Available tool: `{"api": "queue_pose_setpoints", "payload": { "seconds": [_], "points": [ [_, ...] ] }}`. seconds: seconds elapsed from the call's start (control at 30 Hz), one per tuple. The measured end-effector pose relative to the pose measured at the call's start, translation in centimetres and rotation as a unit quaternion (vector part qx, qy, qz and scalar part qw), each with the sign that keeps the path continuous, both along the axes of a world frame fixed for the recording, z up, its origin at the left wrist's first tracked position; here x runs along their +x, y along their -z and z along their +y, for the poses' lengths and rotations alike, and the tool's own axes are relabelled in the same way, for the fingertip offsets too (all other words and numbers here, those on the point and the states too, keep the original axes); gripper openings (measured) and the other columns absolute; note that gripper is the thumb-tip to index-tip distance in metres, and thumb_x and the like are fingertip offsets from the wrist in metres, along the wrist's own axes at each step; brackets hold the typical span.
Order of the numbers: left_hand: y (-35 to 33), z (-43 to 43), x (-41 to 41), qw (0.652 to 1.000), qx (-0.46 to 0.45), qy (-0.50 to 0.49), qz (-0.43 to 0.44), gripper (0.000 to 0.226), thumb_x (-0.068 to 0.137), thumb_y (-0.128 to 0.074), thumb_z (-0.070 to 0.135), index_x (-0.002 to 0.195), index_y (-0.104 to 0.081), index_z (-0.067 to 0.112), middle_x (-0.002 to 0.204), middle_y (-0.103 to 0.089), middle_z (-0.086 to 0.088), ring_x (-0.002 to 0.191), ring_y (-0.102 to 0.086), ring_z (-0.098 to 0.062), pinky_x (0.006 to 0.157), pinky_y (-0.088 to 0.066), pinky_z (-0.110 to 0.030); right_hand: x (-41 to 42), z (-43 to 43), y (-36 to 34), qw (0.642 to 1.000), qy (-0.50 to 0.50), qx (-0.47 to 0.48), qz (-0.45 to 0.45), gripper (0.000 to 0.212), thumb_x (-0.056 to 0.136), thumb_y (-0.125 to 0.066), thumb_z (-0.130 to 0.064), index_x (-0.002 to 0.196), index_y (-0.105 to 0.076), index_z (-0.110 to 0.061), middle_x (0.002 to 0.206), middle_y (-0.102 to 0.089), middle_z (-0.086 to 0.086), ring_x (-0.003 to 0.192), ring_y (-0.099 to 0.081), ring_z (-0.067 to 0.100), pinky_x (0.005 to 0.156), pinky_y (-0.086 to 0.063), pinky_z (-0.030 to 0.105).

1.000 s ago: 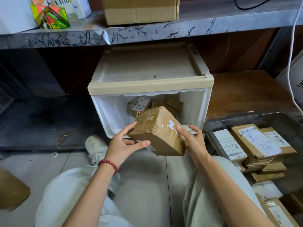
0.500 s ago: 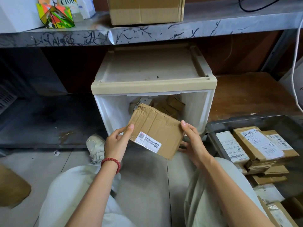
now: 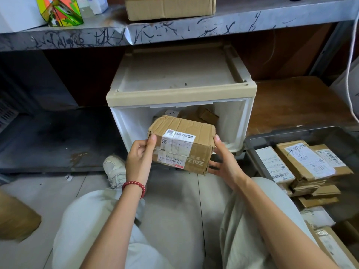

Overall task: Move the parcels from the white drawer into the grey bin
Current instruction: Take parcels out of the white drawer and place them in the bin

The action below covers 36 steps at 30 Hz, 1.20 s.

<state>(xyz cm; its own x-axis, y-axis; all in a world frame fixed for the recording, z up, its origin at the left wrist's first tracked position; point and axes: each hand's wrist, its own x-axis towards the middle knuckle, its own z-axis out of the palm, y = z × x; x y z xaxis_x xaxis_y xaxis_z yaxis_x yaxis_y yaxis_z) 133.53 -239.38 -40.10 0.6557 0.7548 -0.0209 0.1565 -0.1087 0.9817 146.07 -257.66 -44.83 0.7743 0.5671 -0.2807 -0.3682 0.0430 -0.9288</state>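
Item: cardboard parcel [image 3: 181, 144], turned since half a second ago; label now faces me, upside down, "ZaiZ" partly readable. My left hand [image 3: 138, 160] and right hand [image 3: 223, 162] clamp its ends, before the white drawer [image 3: 239, 121]; grey bin [image 3: 291, 133] at 3 o'clock.

Both bare forearms reach forward from the bottom edge, converging ahead of the bent knees in pale trousers. The left grip [image 3: 138, 162] is raised with its back to the camera, thumb up at the top near corner of the brown cardboard parcel with a white label [image 3: 182, 144], fingers curled behind its left end. A red bead bracelet [image 3: 135, 185] circles that wrist just below the grip. The right grip [image 3: 223, 162] sits palm inward against the opposite end, thumb on the upper corner, fingers spread under the base. Between the two grips the parcel is clamped, lifted.
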Motion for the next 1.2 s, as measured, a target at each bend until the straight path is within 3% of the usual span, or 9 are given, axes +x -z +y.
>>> {"api": "queue_pose_setpoints", "payload": {
  "seconds": [0.2,0.33,0.57,0.67,0.8,0.87,0.93,1.07,1.2],
  "points": [
    [0.3,-0.8,0.8,0.996,0.026,0.076,-0.033,0.032,0.074,-0.077,0.035,0.102,-0.059,0.033,0.108,-0.068,0.011,0.101,-0.063,0.002,0.086,-0.051,-0.017,0.4,-0.4,-0.5,0.992,0.035,0.111,0.048,0.058,0.083,-0.048,-0.07,0.125,-0.062,-0.032,0.122,-0.067,0.006,0.111,-0.065,0.025,0.083,-0.055,0.041],
    [-0.4,-2.3,2.4,0.993,0.038,0.106,-0.047,0.052,0.071,-0.075,0.046,0.117,-0.062,0.027,0.111,-0.068,0.012,0.105,-0.062,0.001,0.09,-0.051,-0.023,1.3,-2.0,-2.2,0.988,0.067,0.134,0.023,0.046,0.09,-0.045,-0.061,0.121,-0.064,-0.031,0.12,-0.068,0.007,0.111,-0.065,0.025,0.077,-0.057,0.039],
    [-1.5,-7.9,6.8,0.971,0.084,0.218,-0.058,0.063,0.062,-0.068,0.069,0.118,-0.059,0.041,0.103,-0.065,0.027,0.098,-0.061,0.011,0.077,-0.048,-0.007,2.8,-10.9,-4.4,0.976,0.187,0.103,-0.036,0.048,0.093,-0.048,-0.045,0.135,-0.053,-0.021,0.132,-0.06,0.01,0.125,-0.054,0.029,0.108,-0.038,0.053],
    [-1.4,-11.8,8.4,0.948,0.113,0.294,-0.047,0.067,0.064,-0.064,0.074,0.122,-0.055,0.041,0.106,-0.063,0.026,0.1,-0.061,0.007,0.076,-0.05,-0.009,1.9,-15.6,-4.8,0.964,0.25,0.081,-0.046,0.051,0.089,-0.051,-0.044,0.134,-0.053,-0.02,0.13,-0.061,0.012,0.12,-0.058,0.029,0.101,-0.046,0.049],
    [-1.4,-17.6,10.4,0.915,0.118,0.382,-0.042,0.067,0.067,-0.062,0.066,0.125,-0.055,0.034,0.102,-0.062,0.024,0.09,-0.06,0.014,0.067,-0.046,-0.002,-0.2,-21.6,-5.1,0.942,0.324,0.083,-0.031,0.04,0.094,-0.046,-0.042,0.128,-0.055,-0.023,0.121,-0.066,0.012,0.104,-0.067,0.026,0.075,-0.058,0.038],
    [-1.4,-20.4,11.3,0.9,0.126,0.417,-0.029,0.073,0.069,-0.06,0.067,0.131,-0.052,0.03,0.108,-0.062,0.018,0.09,-0.059,0.011,0.066,-0.045,0.0,-1.1,-24.5,-4.9,0.931,0.356,0.072,-0.04,0.043,0.092,-0.047,-0.047,0.127,-0.055,-0.024,0.121,-0.066,0.012,0.109,-0.064,0.029,0.081,-0.056,0.041],
    [-1.3,-23.3,12.2,0.884,0.134,0.448,-0.018,0.07,0.071,-0.057,0.068,0.132,-0.049,0.034,0.116,-0.061,0.014,0.097,-0.057,0.005,0.072,-0.044,-0.003,-2.1,-27.0,-4.7,0.918,0.389,0.061,-0.04,0.049,0.09,-0.048,-0.051,0.13,-0.054,-0.025,0.125,-0.063,0.012,0.115,-0.06,0.031,0.092,-0.052,0.048],
    [-0.9,-28.5,13.4,0.854,0.144,0.5,0.0,0.064,0.08,-0.058,0.065,0.134,-0.042,0.035,0.115,-0.058,0.013,0.1,-0.055,-0.005,0.08,-0.043,-0.015,-4.5,-31.4,-4.0,0.886,0.459,0.05,-0.043,0.049,0.094,-0.046,-0.042,0.138,-0.047,-0.02,0.135,-0.055,0.013,0.125,-0.052,0.031,0.099,-0.047,0.043],
    [-0.2,-32.6,13.7,0.824,0.16,0.542,0.034,0.085,0.067,-0.051,0.08,0.137,-0.042,0.032,0.123,-0.055,0.009,0.104,-0.051,-0.009,0.083,-0.041,-0.022,-6.8,-34.3,-3.2,0.862,0.503,0.046,-0.037,0.047,0.094,-0.051,-0.036,0.136,-0.047,-0.016,0.137,-0.051,0.017,0.124,-0.052,0.032,0.102,-0.046,0.047]
  ]
}}
